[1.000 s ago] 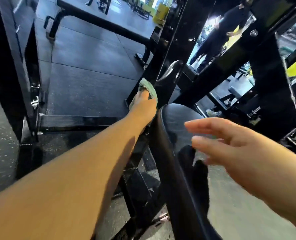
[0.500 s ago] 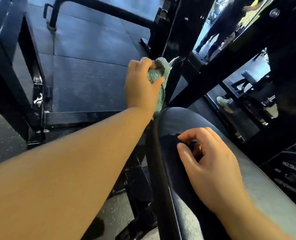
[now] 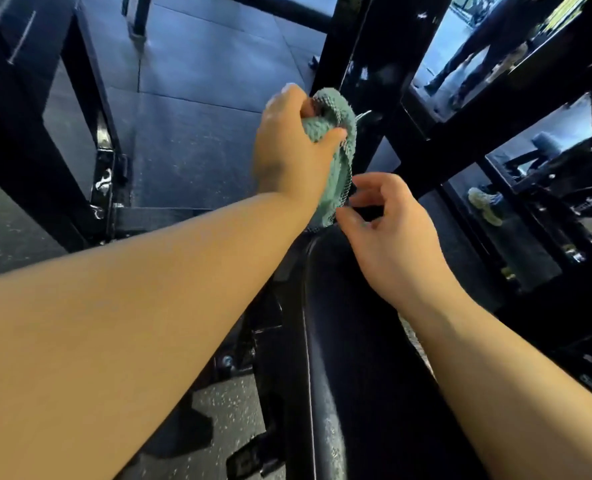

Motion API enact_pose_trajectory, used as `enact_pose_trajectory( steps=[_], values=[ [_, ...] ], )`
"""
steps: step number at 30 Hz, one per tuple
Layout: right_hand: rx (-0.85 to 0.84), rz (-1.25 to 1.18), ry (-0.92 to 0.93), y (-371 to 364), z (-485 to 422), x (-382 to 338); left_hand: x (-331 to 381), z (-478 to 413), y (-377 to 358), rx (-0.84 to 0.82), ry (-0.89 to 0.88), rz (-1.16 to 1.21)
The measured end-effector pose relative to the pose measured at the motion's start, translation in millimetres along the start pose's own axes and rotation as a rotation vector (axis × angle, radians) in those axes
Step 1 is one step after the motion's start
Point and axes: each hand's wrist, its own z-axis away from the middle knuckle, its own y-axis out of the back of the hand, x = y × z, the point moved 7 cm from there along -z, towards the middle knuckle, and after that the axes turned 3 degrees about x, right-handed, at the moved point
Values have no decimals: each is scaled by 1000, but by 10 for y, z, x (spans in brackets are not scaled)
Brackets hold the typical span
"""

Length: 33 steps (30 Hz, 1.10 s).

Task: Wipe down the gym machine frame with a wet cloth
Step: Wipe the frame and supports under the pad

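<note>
My left hand (image 3: 289,147) grips a bunched green cloth (image 3: 331,157), held beside the black upright post of the machine frame (image 3: 343,39). The cloth hangs down from the fist toward the top of the black padded seat (image 3: 353,341). My right hand (image 3: 388,233) hovers just below the cloth's lower edge, fingers loosely curled, thumb and forefinger close to the cloth's hem; whether they touch it I cannot tell. Both forearms reach in from the bottom of the view.
Black diagonal frame beams (image 3: 495,98) cross at the right. Another black frame leg (image 3: 90,109) stands at the left over dark rubber floor mats (image 3: 201,109). A person's legs (image 3: 478,50) and a shoe (image 3: 485,206) show beyond the beams.
My left hand lifted the cloth off the frame and drew it nearer. My right hand left the seat pad and rose to the cloth's lower edge.
</note>
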Motion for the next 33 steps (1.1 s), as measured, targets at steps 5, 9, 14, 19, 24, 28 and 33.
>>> enact_pose_trajectory(
  steps=[5, 9, 14, 19, 24, 28, 33],
  values=[
    [105, -237, 67, -115, -234, -139, -257, 95, -48, -81, 179, -10],
    [164, -269, 94, -187, -106, -245, -433, 175, 3, -192, 503, 121],
    [40, -261, 61, -379, -135, -293, -236, 142, 23, -228, 651, 345],
    [-5, -243, -69, -488, -257, -277, -210, 248, 102, -398, 644, 380],
    [255, -491, -428, -425, -420, -126, -131, 306, 67, -386, 534, 334],
    [599, -839, -613, -266, -436, 40, -113, 283, 135, -321, 415, 188],
    [633, -708, -234, 238, -742, -154, -184, 245, 110, -357, 465, 246]
  ],
)
